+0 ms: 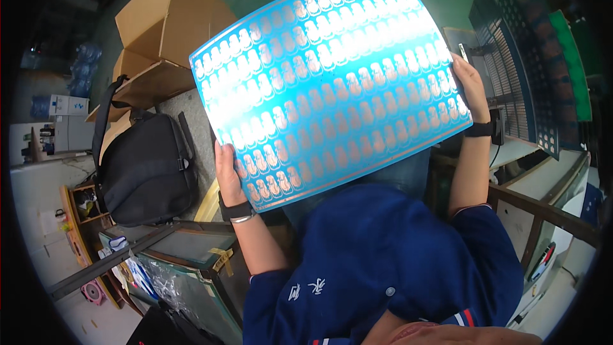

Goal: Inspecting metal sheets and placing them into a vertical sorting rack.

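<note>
A large blue sheet [332, 83] printed with rows of small silvery, bottle-like shapes is held up in front of me, tilted, with its right side higher. Bright glare washes out bands across its upper right and left. My left hand [228, 176] grips its lower left edge, thumb side showing and the other fingers hidden behind. On the right edge, my right hand [470, 83] is closed, its fingers partly out of sight behind the sheet. Both wrists wear black bands.
An open cardboard box [169, 19] and a black bag [147, 169] stand to the left. Glass-like framed panels [185, 249] lean at lower left. On the right are a rack with dark perforated panels [511, 70], a green sheet [570, 64] and a metal rail [543, 211].
</note>
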The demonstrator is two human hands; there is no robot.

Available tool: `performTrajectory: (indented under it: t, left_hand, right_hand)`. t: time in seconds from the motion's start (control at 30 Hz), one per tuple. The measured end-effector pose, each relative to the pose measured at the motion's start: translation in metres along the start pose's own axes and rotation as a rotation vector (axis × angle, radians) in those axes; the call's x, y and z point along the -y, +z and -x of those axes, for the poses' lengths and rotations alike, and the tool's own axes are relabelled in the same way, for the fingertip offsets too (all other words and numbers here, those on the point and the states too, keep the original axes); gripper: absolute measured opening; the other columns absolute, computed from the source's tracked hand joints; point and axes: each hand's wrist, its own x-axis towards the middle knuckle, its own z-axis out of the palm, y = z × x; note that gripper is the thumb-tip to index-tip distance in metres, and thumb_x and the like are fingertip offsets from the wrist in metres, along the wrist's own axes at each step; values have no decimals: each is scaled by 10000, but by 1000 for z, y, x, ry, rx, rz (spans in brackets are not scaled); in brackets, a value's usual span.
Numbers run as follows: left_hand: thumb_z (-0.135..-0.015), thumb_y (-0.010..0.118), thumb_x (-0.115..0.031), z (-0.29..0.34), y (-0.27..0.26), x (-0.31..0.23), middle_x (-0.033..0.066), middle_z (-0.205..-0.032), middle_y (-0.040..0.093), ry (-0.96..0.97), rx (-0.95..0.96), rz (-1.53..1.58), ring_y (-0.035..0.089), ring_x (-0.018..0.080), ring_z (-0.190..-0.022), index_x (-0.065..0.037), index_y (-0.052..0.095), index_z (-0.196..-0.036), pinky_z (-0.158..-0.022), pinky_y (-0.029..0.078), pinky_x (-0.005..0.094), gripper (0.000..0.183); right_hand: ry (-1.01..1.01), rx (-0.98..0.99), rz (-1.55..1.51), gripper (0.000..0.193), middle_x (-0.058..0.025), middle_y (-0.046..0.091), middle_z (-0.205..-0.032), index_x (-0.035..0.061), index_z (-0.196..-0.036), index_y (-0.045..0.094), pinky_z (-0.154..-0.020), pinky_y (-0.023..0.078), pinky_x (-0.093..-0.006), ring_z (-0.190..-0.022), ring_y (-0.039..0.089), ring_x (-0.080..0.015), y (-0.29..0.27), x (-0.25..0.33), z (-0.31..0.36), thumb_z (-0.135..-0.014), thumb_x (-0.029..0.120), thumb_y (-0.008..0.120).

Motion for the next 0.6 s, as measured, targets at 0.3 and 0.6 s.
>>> performTrajectory:
  t: [0.3, 0.6]
  left_hand:
    - [-954, 430, -179, 7, -7, -2, 79, -1239, 505, 19, 1, -44, 505, 160, -1093, -36, 348, -1323, -933, 398, 317, 404]
    - [-901, 522, -59, 2, -20, 6, 8, -977, 581, 293, -20, -449, 544, 108, -860, -48, 569, -1043, -715, 450, 241, 150]
  right_hand:
    - [-40, -22, -42, 267, -50, 624, -982, -16, -1096, 575, -806, 459, -243, -886, 574, -103, 5, 9, 7, -922, 177, 513]
    - [-289, -153, -125, 173, -9, 551, -966, 40, -1056, 519, -869, 404, -255, -942, 523, -115, 3, -3, -9, -896, 104, 541]
